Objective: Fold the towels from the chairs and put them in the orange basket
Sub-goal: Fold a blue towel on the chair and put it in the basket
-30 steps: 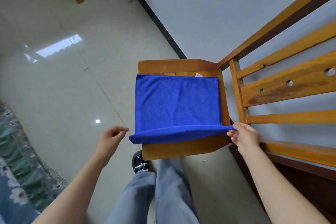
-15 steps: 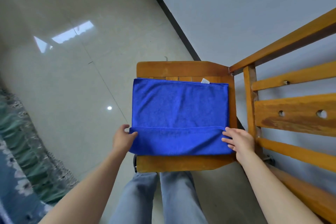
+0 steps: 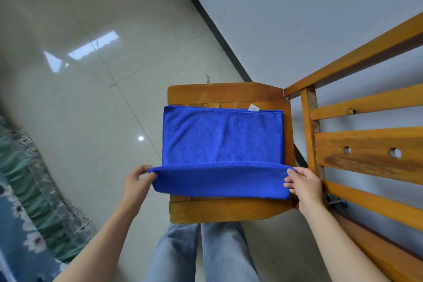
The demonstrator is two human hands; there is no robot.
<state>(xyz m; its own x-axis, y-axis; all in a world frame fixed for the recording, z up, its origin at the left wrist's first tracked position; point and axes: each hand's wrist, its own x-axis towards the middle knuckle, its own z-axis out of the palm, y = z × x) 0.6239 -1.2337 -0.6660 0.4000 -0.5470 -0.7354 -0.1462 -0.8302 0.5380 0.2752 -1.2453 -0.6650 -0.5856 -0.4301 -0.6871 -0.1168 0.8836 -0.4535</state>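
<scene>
On one chair (image 3: 229,210), one blue towel (image 3: 222,137) between two hands (image 3: 136,182) (image 3: 304,186).

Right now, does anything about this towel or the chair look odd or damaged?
Nothing serious. The blue towel lies square on the chair seat; a white label pokes out at its far edge. The wide back slat shows worn, stained finish near two holes.
</scene>
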